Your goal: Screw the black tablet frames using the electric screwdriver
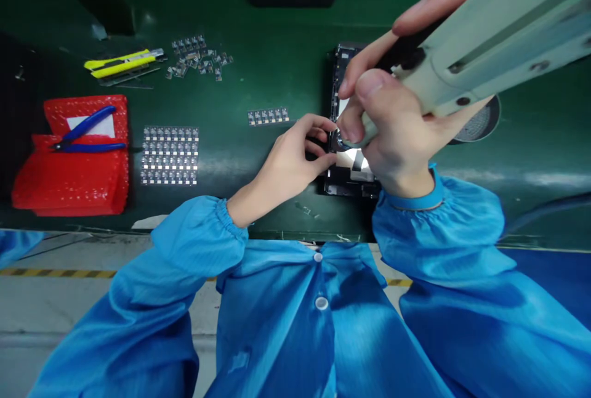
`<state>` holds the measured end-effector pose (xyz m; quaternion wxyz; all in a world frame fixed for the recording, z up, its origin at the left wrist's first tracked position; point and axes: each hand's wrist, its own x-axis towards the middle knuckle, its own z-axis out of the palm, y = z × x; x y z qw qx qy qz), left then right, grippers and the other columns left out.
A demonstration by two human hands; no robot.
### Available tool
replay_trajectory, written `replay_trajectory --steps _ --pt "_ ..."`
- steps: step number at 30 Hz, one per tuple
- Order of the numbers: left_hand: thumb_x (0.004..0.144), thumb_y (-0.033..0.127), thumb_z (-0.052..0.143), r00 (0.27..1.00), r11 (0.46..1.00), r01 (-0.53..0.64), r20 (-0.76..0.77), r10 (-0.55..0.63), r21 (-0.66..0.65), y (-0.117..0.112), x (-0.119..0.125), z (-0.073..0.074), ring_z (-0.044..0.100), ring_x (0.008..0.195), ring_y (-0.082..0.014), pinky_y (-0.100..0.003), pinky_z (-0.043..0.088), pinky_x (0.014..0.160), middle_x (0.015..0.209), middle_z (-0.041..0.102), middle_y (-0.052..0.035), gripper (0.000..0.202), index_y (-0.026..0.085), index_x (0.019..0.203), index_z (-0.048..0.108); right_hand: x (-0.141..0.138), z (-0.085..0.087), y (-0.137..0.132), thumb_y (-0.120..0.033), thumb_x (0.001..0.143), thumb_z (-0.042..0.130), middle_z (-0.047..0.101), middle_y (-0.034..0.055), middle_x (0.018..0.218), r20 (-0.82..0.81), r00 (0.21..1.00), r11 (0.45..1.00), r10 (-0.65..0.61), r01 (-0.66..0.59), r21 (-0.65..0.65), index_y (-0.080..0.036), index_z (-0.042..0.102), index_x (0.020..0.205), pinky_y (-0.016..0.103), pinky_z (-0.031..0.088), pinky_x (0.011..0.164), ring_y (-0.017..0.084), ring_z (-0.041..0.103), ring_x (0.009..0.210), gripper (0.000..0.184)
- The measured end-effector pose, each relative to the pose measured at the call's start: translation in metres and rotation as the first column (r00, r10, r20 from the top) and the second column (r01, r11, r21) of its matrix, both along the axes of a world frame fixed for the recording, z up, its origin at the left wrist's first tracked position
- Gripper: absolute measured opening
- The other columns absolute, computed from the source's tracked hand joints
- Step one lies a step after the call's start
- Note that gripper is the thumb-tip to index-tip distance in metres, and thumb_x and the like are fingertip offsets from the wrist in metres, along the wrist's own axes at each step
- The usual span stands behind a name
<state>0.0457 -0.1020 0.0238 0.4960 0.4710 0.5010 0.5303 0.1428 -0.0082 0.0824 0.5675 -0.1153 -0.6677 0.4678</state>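
- Step in hand, as judged: fastening work on the black assembly [347,183], which lies on the green bench [258,28] straight in front of the person, at the near edge. The nose of the electric screwdriver [501,34] is down on the upper face of the assembly.
- Right hand [399,139]: fingers wrapped tight around the lower barrel of the electric screwdriver, with the thumb across the front and the forefinger along the top. The tool body slants up and to the right, out of the picture.
- Left hand [286,169]: fingers half curled, with the tips touching the left edge of the black assembly just beside the tool nose. The forefinger is above and the thumb below. Whether they pinch a screw or only steady the housing cannot be told, because the contact point is hidden.
- Requirement for the next move, as judged: the bit must sit square on the fastener while the left fingers brace the assembly against twisting. The fingertips are very near the bit.
- Nearby, untouched: a strip of small circuit boards [268,116] just left of the left hand, a full panel of boards [170,155] farther left, and blue-handled cutters [87,133] on a red bubble bag [69,182].
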Motion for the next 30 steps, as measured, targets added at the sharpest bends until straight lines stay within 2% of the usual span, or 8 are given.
replay_trajectory --steps 5,11,16,18,21,24,27,30 --pt "0.089 0.002 0.078 1.0 1.0 0.0 0.014 0.0 0.018 0.001 0.0 -0.001 0.07 0.095 -0.0146 -0.026 0.06 0.084 0.11 0.063 -0.0047 0.029 0.016 0.108 0.062 0.003 -0.004 0.003 -0.033 0.09 0.072 0.054 0.0022 0.12 -0.013 1.0 0.999 -0.014 0.015 0.046 -0.014 0.049 0.11 0.02 0.056 0.062 -0.001 0.06 0.074 0.036" --pt "0.089 0.004 0.08 1.0 1.0 -0.001 0.016 0.0 0.011 0.001 0.0 -0.001 0.071 0.095 -0.0148 -0.026 0.061 0.084 0.109 0.065 -0.0044 0.029 0.017 0.107 0.062 0.0 -0.007 0.005 -0.035 0.091 0.07 0.057 0.0011 0.121 -0.031 0.999 0.999 0.006 -0.005 0.042 -0.014 0.048 0.11 0.015 0.055 0.061 -0.002 0.062 0.074 0.036" --pt "0.086 0.0 0.082 0.999 1.0 -0.026 0.041 0.026 -0.015 0.001 0.0 -0.002 0.073 0.086 -0.0127 -0.024 0.061 0.079 0.107 0.067 -0.0035 0.033 0.016 0.108 0.064 0.0 -0.006 0.001 -0.035 0.091 0.069 0.056 0.0017 0.121 -0.006 1.0 0.999 -0.016 0.016 0.038 -0.014 0.05 0.11 0.016 0.056 0.063 -0.003 0.059 0.074 0.034" --pt "0.083 0.0 0.086 0.996 0.998 -0.054 0.075 0.057 -0.042 0.002 0.002 -0.002 0.072 0.082 -0.0122 -0.023 0.061 0.074 0.101 0.068 -0.0021 0.035 0.016 0.106 0.066 0.003 -0.006 0.0 -0.038 0.091 0.071 0.058 0.0024 0.118 0.038 0.999 1.0 -0.021 0.021 0.02 -0.014 0.05 0.109 0.017 0.057 0.067 -0.002 0.061 0.077 0.036" --pt "0.081 -0.003 0.085 0.981 0.99 -0.087 0.163 0.103 -0.107 0.002 0.007 -0.001 0.072 0.078 -0.0132 -0.022 0.06 0.066 0.099 0.07 -0.0022 0.039 0.016 0.111 0.068 0.008 -0.011 -0.002 -0.039 0.091 0.073 0.059 0.0018 0.101 0.077 0.997 1.0 -0.021 0.02 0.005 -0.015 0.052 0.108 0.017 0.058 0.072 0.0 0.062 0.081 0.037" --pt "0.08 -0.005 0.081 0.969 0.984 -0.116 0.202 0.143 -0.137 0.001 0.011 0.001 0.075 0.081 -0.0158 -0.022 0.061 0.065 0.106 0.074 -0.0053 0.041 0.016 0.114 0.07 0.011 -0.019 -0.001 -0.036 0.089 0.074 0.058 0.0004 0.091 0.087 0.996 1.0 0.005 -0.005 -0.001 -0.019 0.056 0.111 0.015 0.057 0.07 0.001 0.061 0.079 0.034" --pt "0.077 -0.002 0.084 0.965 0.977 -0.128 0.206 0.162 -0.169 0.001 0.01 0.001 0.074 0.074 -0.0164 -0.024 0.062 0.062 0.102 0.075 -0.0052 0.04 0.015 0.111 0.069 0.01 -0.025 -0.001 -0.031 0.087 0.074 0.061 -0.002 0.093 0.058 0.996 0.997 0.063 -0.065 0.029 -0.023 0.057 0.119 0.011 0.058 0.074 -0.001 0.063 0.082 0.037" --pt "0.071 0.003 0.091 0.976 0.971 -0.153 0.127 0.178 -0.185 0.002 0.003 0.005 0.074 0.074 -0.0182 -0.027 0.065 0.063 0.095 0.076 -0.004 0.042 0.015 0.106 0.069 0.007 -0.025 -0.001 -0.035 0.088 0.073 0.066 -0.0028 0.099 0.106 0.991 0.993 0.083 -0.091 0.076 -0.024 0.058 0.126 0.012 0.063 0.081 -0.001 0.067 0.087 0.042"
